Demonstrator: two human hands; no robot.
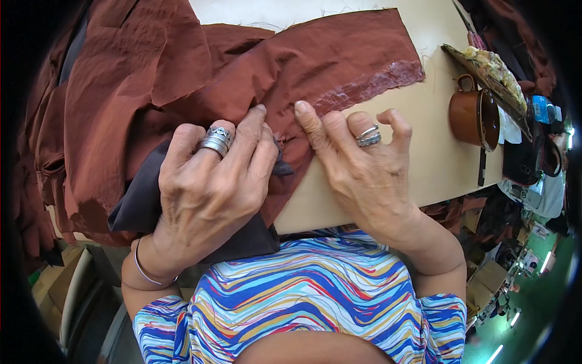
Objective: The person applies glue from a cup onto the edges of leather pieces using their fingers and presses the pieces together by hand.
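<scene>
A rust-brown cloth (351, 48) lies across the table, creased and bunched towards the left. A shiny, wrinkled strip (370, 85) runs along its lower right edge. My left hand (215, 173) is closed on the cloth's folded part, with its thumb and some fingertips hidden. Dark grey fabric (142, 194) shows beneath that hand and hangs over the table's near edge. My right hand (367, 161) has its forefinger at the cloth's edge near the strip. Its other fingers are bent and the thumb is out of sight, so its grip is unclear.
On the pale tabletop (448, 170), a brown mug (467, 115) stands at the right. A flat dark piece with a crumpled yellowish thing (497, 73) leans beside it. Loose threads lie near the cloth's far edge. More brown fabric (36, 200) hangs at the left.
</scene>
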